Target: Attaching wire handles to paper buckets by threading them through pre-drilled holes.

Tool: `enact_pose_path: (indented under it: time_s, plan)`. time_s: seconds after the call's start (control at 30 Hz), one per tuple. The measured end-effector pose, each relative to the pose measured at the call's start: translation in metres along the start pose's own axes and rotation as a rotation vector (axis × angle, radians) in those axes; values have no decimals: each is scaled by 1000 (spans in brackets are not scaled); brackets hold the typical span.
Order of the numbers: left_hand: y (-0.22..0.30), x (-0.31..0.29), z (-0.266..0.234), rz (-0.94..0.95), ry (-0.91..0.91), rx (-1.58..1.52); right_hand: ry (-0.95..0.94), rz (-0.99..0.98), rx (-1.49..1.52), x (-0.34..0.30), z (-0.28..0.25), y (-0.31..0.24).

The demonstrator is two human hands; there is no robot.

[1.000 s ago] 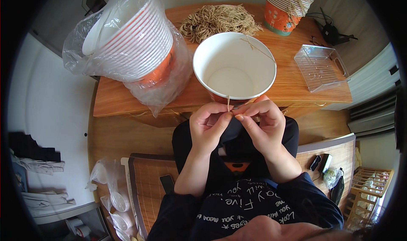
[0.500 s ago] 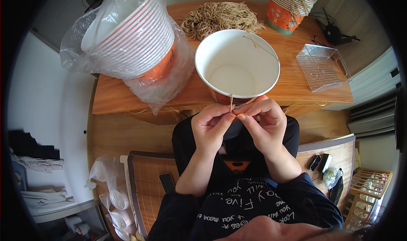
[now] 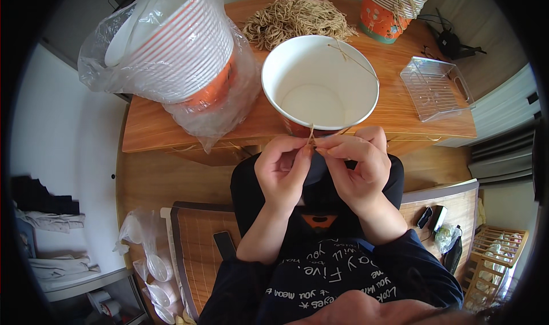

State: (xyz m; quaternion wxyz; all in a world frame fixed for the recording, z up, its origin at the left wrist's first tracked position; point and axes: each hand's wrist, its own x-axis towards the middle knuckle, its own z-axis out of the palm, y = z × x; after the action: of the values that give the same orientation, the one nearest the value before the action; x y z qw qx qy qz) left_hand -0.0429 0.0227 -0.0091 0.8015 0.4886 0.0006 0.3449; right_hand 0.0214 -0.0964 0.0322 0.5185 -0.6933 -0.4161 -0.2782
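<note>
And there's the change: the right hand has curled its fingers in, knuckles up, while the left hand keeps its pinch on the cord, so fingertip work on it continues. The right seems to pinch it too. The cord pokes up between both hands, at the near rim of the bucket; contact unclear.
</note>
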Motion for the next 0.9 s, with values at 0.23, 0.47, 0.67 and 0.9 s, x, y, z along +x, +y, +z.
enact_pose_path:
  time_s: [0.23, 0.47, 0.67, 0.9]
  plan:
    - [4, 5, 0, 257, 34, 375, -6, -91, -38, 10, 2, 0]
    - [8, 12, 2, 398, 23, 503, -64, -104, -80, 19, 1, -1]
    - [10, 11, 0, 321, 5, 474, -60, -101, -99, 19, 1, 1]
    - [15, 10, 4, 4, -16, 43, -38, -123, -190, 15, 1, 1]
